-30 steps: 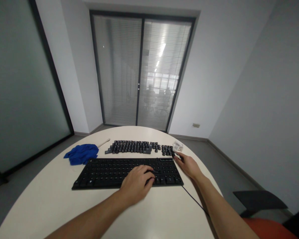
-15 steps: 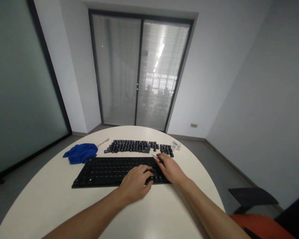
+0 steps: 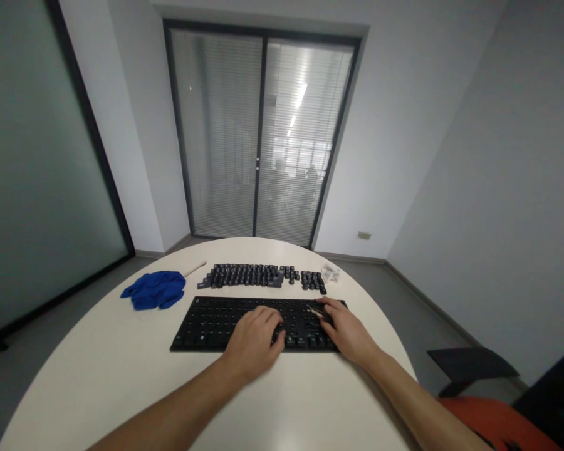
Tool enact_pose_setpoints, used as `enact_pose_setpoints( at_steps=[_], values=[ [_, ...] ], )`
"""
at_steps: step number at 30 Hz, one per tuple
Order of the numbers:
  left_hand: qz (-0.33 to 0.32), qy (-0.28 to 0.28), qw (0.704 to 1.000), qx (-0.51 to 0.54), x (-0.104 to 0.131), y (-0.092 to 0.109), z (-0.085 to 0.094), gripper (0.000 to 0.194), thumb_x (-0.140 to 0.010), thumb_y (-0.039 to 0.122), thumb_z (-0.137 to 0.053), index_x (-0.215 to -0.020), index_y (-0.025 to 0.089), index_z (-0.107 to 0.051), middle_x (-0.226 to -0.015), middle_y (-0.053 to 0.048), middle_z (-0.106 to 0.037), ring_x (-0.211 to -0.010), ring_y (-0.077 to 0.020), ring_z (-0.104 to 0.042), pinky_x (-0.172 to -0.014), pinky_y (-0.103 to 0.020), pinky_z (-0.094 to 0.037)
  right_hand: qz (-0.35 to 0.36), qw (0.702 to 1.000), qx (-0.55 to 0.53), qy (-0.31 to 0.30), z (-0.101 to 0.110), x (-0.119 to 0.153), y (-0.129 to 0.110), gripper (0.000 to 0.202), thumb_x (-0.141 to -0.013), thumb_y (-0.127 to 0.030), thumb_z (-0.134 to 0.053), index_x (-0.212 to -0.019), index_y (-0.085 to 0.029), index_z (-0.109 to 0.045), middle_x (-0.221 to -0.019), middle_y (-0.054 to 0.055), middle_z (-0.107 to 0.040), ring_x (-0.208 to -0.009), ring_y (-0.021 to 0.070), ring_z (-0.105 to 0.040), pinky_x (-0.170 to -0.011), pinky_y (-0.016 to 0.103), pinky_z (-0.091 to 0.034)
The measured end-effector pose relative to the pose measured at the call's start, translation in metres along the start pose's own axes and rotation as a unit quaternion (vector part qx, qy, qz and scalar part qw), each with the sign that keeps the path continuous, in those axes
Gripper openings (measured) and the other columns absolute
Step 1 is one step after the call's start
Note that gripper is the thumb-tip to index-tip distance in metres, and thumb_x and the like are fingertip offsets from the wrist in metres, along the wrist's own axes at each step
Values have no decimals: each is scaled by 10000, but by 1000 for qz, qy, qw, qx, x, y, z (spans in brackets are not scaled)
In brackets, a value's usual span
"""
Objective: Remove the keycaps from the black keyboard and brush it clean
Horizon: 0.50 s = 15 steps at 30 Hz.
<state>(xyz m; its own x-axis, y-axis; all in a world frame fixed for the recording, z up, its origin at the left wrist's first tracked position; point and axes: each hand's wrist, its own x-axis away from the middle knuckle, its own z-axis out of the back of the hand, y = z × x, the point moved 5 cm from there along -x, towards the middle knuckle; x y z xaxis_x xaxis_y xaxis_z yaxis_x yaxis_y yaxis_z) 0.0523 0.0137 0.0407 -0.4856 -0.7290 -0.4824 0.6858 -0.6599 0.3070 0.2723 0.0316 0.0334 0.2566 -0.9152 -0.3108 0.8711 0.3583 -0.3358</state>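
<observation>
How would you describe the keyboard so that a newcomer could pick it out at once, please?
On the pale table, nearer the camera than the rows of loose black keys, lies the keyboard. The left hand and right hand are over it. Unlike those small separate keys, it is one long, wide black board.

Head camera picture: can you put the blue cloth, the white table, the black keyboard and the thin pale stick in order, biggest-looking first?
1. white table
2. black keyboard, partly covered by the hands
3. blue cloth
4. thin pale stick
</observation>
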Motion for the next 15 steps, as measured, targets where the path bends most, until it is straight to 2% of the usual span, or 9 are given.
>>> enact_pose_setpoints(
  at_steps=[4, 8, 11, 13, 15],
  values=[
    [27, 3, 999, -18, -3, -8, 8, 173, -895, 229, -510, -1004, 191, -638, -1096, -75, -662, -1048, -250, -578, -924, -403, -459, -24, 999, 23, -24, 16, 18, 36, 284, -914, -264, -464, -1084, -139, -654, -1379, 131, -540, -1271, 256, -498, -1115, 395, -359],
    [67, -28, 997, 0, -9, -36, 27, 199, -910, 290, -496, -985, 196, -655, -1026, -76, -682, -1005, -252, -596, -913, -409, -461, -20, 998, 29, -47, 25, 24, 60, 344, -956, -368, -416, -1069, -151, -659, -1380, 125, -535, -1272, 261, -496, -1113, 399, -357],
    [24, -149, 986, 67, -7, -59, 36, 343, -857, 452, -589, -1102, 224, -660, -1169, -78, -659, -1127, -270, -566, -1003, -411, -421, -22, 998, 26, -48, 32, 20, 60, 410, -988, -424, -350, -1086, -160, -648, -1320, 131, -578, -1222, 261, -533, -1087, 397, -373],
    [52, -217, 969, 111, -3, -76, 42, 506, -803, 522, -631, -1222, 239, -610, -1293, -83, -603, -1176, -270, -555, -1026, -402, -416, -24, 998, 44, -47, 36, 15, 52, 429, -1000, -434, -314, -1102, -164, -633, -1232, 135, -626, -1138, 258, -583, -1020, 384, -417],
    [55, -272, 953, 123, 3, -84, 45, 694, -670, 501, -754, -1287, 245, -570, -1457, -97, -472, -1298, -301, -467, -1091, -421, -361, -43, 994, 94, -42, 39, 8, 40, 446, -1009, -437, -285, -1003, -167, -640, -1061, 133, -679, -996, 259, -636, -908, 371, -458]
  ],
)
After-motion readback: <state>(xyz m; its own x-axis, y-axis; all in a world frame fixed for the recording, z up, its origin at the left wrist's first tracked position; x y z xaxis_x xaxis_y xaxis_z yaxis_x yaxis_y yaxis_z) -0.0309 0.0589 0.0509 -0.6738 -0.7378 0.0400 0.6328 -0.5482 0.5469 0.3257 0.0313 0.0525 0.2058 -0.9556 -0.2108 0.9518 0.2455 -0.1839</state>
